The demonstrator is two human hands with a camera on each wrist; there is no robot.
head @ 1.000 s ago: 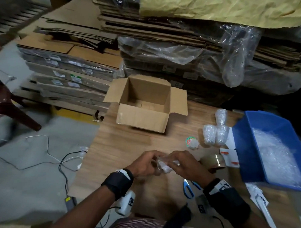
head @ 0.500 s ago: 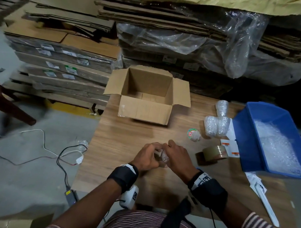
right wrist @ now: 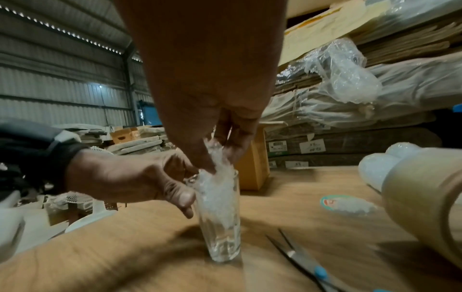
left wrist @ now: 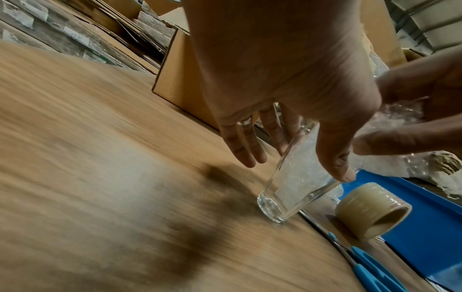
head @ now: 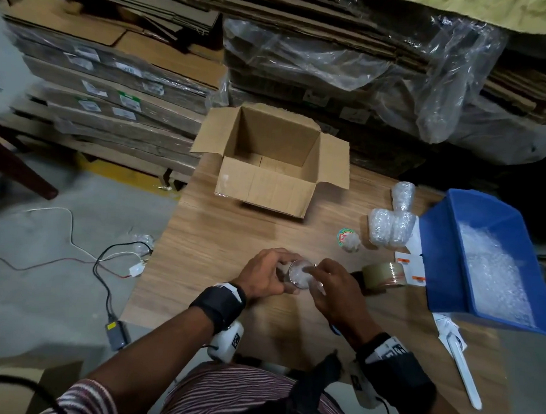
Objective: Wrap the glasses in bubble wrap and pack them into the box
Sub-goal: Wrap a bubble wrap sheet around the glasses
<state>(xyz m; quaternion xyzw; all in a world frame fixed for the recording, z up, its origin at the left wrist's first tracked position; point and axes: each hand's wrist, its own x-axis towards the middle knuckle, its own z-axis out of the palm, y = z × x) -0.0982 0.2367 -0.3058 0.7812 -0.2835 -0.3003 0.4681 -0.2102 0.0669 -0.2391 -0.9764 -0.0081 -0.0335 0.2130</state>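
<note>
Right wrist view showed the glass (right wrist: 221,219) upright on the counter (right wrist: 300,207), near its front edge, steadied by the left hand (right wrist: 130,177) — fingers curled round its rim — so the right hand (right wrist: 212,122) could pinch bubble wrap (right wrist: 217,189) down inside as padding. The open box (head: 266,172) waited beyond, apparently empty. Labels on the stacked cartons (head: 115,89) were too blurred to read.

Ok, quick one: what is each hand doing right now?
Left hand: holds the glass upright on the table.
Right hand: pinches bubble wrap, stuffing it into the glass.
</note>
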